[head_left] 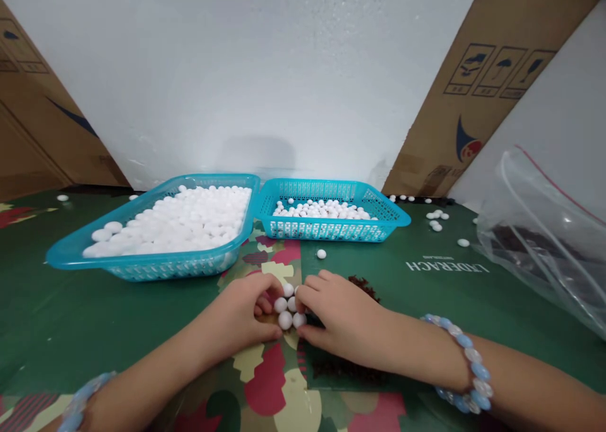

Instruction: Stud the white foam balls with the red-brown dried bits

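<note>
A small cluster of several white balls (285, 320) sits between my two hands on the patterned table covering. My left hand (239, 312) cups the cluster from the left, with curled fingers at its upper edge and the thumb at its lower edge. From the right, my right hand (345, 318) bends its fingers over the cluster's upper right balls, with the thumb low beside it. Part of the cluster is hidden under these fingers. Dark reddish-brown shreds (363, 287) show behind and below my right hand. A single white ball (321, 254) lies just beyond the hands.
A large blue basket (80, 260) heaped with white balls stands at the left. Beside it is a smaller blue basket (326, 230) with smaller white balls. A clear zip bag (534, 249) of dark material lies right. Loose balls (436, 215) lie near the white wall panel (265, 72).
</note>
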Tool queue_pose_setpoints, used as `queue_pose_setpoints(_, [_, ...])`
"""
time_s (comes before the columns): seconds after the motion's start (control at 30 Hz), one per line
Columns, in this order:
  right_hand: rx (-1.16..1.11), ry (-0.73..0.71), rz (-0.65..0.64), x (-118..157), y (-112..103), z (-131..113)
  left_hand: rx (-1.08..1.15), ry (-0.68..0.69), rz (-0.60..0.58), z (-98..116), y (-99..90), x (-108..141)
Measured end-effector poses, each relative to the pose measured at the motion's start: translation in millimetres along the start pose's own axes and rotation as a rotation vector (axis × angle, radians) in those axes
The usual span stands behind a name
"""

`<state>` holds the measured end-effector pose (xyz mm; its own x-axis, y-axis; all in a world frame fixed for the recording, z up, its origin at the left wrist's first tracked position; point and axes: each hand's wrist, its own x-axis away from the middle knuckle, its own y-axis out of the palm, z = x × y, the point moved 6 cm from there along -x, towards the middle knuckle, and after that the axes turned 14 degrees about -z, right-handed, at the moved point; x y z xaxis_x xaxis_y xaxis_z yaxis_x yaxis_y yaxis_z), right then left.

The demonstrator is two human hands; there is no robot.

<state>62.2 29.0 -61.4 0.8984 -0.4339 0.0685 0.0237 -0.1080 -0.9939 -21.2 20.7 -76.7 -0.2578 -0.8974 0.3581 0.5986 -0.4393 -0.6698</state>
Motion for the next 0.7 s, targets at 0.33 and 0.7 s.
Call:
queue_pose_setpoints(0.33, [0.003,-0.004,-0.018,0.4,1.9,0.7,0.017,0.017,0.042,2.0,1.0,0.4])
queue_pose_setpoints(0.7, [-0.017,-0.033,-0.006,1.6,1.2,-0.3,0.003,0.020,0.098,1.3,2.7,3.3])
